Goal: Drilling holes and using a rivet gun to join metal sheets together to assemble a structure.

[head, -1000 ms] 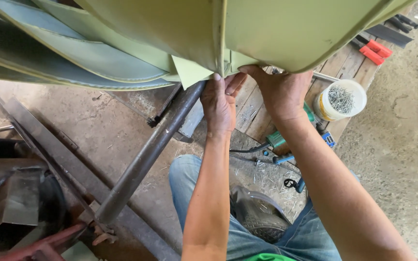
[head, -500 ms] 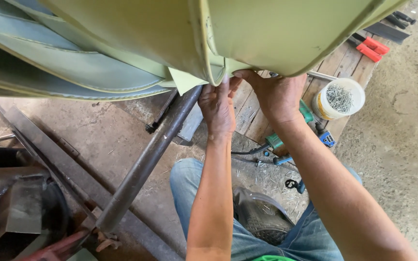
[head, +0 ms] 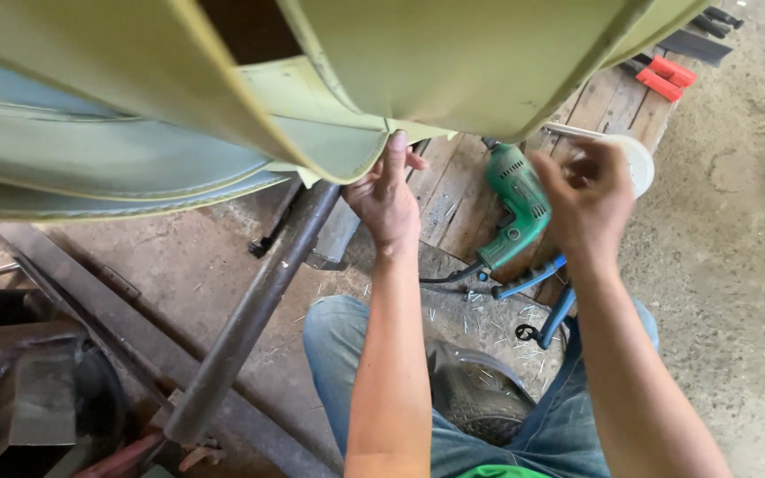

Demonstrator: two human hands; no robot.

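Your left hand (head: 389, 196) pinches the lower edge of the pale green sheet-metal panel (head: 453, 62) that hangs just above it; judge it stiff, thin and sharp-edged, so grip the folded seam. Below the panel, your right hand (head: 588, 196) hovers loosely cupped, gripping nothing visible.
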